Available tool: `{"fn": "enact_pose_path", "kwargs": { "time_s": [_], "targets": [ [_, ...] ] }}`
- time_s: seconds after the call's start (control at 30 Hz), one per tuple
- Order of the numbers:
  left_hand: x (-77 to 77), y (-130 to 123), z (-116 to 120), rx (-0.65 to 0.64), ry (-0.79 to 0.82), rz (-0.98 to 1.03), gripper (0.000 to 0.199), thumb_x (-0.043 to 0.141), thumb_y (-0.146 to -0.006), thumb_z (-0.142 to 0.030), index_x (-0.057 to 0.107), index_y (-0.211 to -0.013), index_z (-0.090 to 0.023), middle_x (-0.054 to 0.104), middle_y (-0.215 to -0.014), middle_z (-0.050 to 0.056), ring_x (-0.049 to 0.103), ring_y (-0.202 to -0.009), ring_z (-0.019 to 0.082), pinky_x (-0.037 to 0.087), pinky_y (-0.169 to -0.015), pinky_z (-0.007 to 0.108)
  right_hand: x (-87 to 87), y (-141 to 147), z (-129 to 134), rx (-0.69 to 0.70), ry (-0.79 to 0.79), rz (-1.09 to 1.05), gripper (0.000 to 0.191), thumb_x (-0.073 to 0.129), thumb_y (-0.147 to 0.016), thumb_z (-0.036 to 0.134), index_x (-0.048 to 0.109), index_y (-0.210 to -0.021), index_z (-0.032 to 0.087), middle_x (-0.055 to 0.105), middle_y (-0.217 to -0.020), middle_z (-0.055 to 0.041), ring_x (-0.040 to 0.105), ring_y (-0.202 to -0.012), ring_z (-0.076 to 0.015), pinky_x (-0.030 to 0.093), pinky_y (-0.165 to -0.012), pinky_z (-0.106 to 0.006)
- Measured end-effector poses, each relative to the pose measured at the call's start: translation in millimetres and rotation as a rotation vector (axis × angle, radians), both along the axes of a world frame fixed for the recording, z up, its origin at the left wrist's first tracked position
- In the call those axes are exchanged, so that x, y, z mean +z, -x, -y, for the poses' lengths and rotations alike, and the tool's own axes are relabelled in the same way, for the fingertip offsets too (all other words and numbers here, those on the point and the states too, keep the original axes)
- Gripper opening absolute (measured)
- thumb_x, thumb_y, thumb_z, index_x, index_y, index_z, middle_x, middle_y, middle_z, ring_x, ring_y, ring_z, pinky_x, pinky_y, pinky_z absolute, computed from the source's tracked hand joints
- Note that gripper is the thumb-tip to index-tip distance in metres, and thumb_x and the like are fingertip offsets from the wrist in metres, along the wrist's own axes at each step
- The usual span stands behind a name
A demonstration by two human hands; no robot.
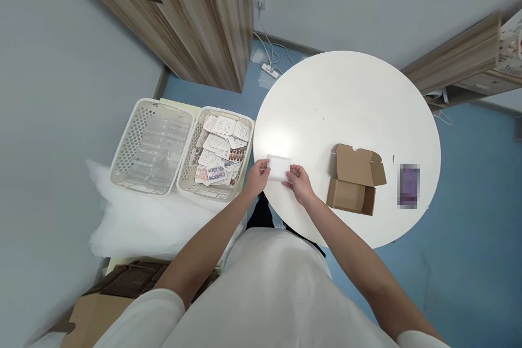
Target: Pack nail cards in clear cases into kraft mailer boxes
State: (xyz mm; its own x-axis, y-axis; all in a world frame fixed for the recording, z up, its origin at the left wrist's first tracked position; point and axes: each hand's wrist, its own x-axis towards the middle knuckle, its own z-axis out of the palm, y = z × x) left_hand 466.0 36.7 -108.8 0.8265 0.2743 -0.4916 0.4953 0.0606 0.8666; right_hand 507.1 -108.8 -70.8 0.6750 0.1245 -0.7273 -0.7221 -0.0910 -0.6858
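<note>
Between my two hands is a small white rectangular packet (pixel 279 168), held flat just over the near left edge of the round white table (pixel 346 103). My left hand (pixel 256 176) pinches its left end. At the other end, the fingers of my right hand (pixel 299 182) close on its right side. The packet looks wrapped in something pale and translucent; what is inside I cannot make out. To the right on the table stands an open brown cardboard box (pixel 353 196) with its lid folded back.
Left of the table, one white basket (pixel 190 179) holds printed cards and blister-like sheets; another basket (pixel 118 166) holds clear plastic packs. White wrapping sheet (pixel 134 228) lies in front of them. A pixelated purple object (pixel 409 186) is at the table's right. A power strip (pixel 269 70) lies on the floor.
</note>
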Motion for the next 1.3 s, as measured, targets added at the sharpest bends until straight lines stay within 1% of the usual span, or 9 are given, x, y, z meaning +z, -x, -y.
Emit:
{"fn": "enact_pose_path", "kwargs": {
  "time_s": [0.2,0.37,0.47,0.67,0.8,0.9,1.0,1.13,1.3],
  "targets": [
    [9.8,22.1,25.5,0.079,0.203,-0.093,0.038,0.06,-0.071,-0.033,0.05,-0.105,-0.018,0.058,-0.102,0.008,0.059,-0.08,0.015,0.05,-0.064,0.028,-1.2,18.2,33.7,-0.032,-0.007,0.005,0.029,0.061,-0.063,0.031,0.05,-0.088,0.025,0.054,-0.098,-0.0008,0.055,-0.082,-0.0142,0.052,-0.059,-0.026],
    [32.3,31.6,54.0,0.142,0.259,-0.047,0.048,0.065,-0.067,-0.032,0.047,-0.11,-0.019,0.056,-0.106,0.01,0.06,-0.079,0.015,0.05,-0.063,0.029,20.6,27.1,69.0,-0.025,-0.092,0.082,0.03,0.061,-0.062,0.031,0.05,-0.089,0.025,0.051,-0.1,-0.0006,0.054,-0.079,-0.0123,0.05,-0.06,-0.025],
    [47.0,29.2,79.3,0.113,0.235,-0.004,0.047,0.065,-0.067,-0.033,0.048,-0.109,-0.019,0.056,-0.105,0.01,0.06,-0.076,0.014,0.049,-0.062,0.028,35.5,27.8,99.1,-0.033,-0.143,0.152,0.03,0.062,-0.063,0.032,0.05,-0.089,0.024,0.05,-0.1,-0.0004,0.054,-0.077,-0.011,0.049,-0.06,-0.025],
    [58.5,13.8,150.2,-0.088,0.035,0.11,0.034,0.061,-0.07,-0.033,0.055,-0.099,-0.016,0.058,-0.096,0.008,0.058,-0.072,0.012,0.047,-0.066,0.028,46.5,26.4,172.7,-0.061,-0.098,0.285,0.032,0.061,-0.064,0.033,0.048,-0.091,0.023,0.052,-0.101,-0.0031,0.055,-0.077,-0.0131,0.048,-0.059,-0.025],
    [57.6,-0.8,196.0,-0.189,-0.131,0.124,0.033,0.057,-0.073,-0.03,0.051,-0.103,-0.018,0.058,-0.093,0.006,0.057,-0.066,0.011,0.047,-0.061,0.026,37.2,22.0,215.5,-0.04,0.065,0.358,0.026,0.056,-0.067,0.031,0.046,-0.089,0.022,0.052,-0.103,-0.0046,0.057,-0.073,-0.0137,0.049,-0.058,-0.028],
    [56.6,-12.4,219.7,-0.275,-0.28,0.117,0.026,0.052,-0.075,-0.025,0.051,-0.1,-0.02,0.059,-0.087,0.004,0.056,-0.062,0.01,0.046,-0.06,0.025,26.7,16.4,237.9,0.07,0.224,0.397,0.019,0.049,-0.07,0.026,0.047,-0.089,0.022,0.055,-0.097,-0.0035,0.056,-0.07,-0.0136,0.049,-0.059,-0.03],
    [54.2,-19.4,232.7,-0.343,-0.423,0.084,0.019,0.049,-0.076,-0.021,0.052,-0.095,-0.02,0.059,-0.084,0.002,0.057,-0.064,0.011,0.046,-0.063,0.025,17.3,12.4,251.4,0.239,0.347,0.427,0.026,0.047,-0.071,0.018,0.047,-0.097,0.022,0.056,-0.094,-0.0028,0.056,-0.075,-0.0142,0.047,-0.067,-0.03],
    [49.3,-17.6,238.8,-0.449,-0.541,0.039,0.025,0.047,-0.077,-0.018,0.05,-0.101,-0.02,0.061,-0.093,0.005,0.06,-0.073,0.013,0.046,-0.069,0.026,8.1,13.2,258.6,0.425,0.411,0.455,0.039,0.05,-0.069,0.013,0.046,-0.107,0.021,0.054,-0.107,-0.0046,0.054,-0.093,-0.0161,0.044,-0.077,-0.029],
    [47.8,-12.5,242.9,-0.706,-0.76,0.001,0.017,0.047,-0.075,-0.016,0.055,-0.089,-0.017,0.062,-0.09,0.007,0.059,-0.084,0.02,0.045,-0.072,0.03,1.6,17.3,258.1,0.597,0.468,0.466,0.045,0.052,-0.071,0.017,0.045,-0.115,0.019,0.051,-0.118,-0.0092,0.051,-0.104,-0.0214,0.042,-0.083,-0.032]
  ]
}}
